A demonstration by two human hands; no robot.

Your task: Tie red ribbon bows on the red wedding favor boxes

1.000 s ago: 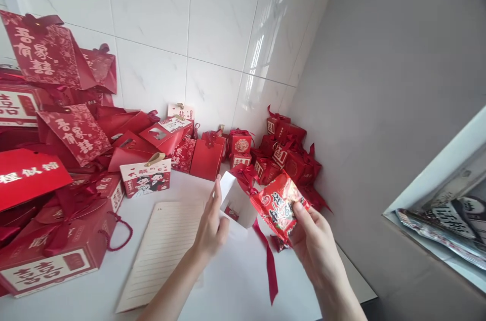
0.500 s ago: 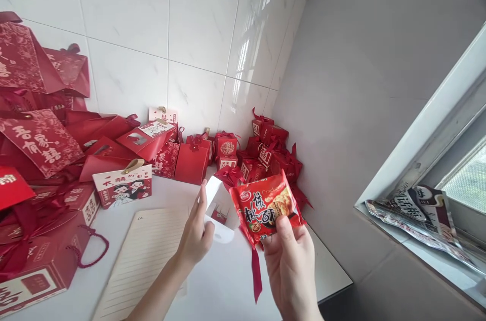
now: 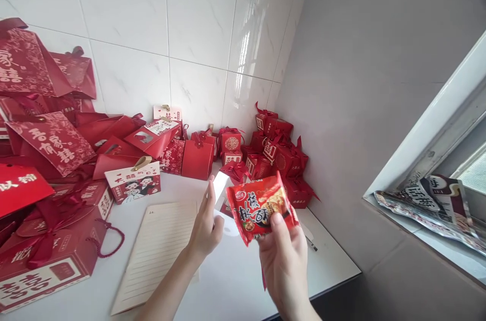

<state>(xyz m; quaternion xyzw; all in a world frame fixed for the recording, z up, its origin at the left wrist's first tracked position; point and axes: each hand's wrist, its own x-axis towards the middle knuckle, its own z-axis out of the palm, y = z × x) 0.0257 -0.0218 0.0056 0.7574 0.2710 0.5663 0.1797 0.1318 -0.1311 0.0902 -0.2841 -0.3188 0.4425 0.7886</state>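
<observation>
Snack packet (image 3: 259,206) pinched in right hand (image 3: 283,255), left hand (image 3: 205,227) touching white box (image 3: 221,190).

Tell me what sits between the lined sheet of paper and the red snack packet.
In the head view, the left hand and the small open white-sided box it holds lie between the lined sheet and the snack packet.

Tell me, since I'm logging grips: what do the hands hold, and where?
The right hand pinches a red snack packet at its lower edge. The left hand grips the open white box by its side.
</observation>
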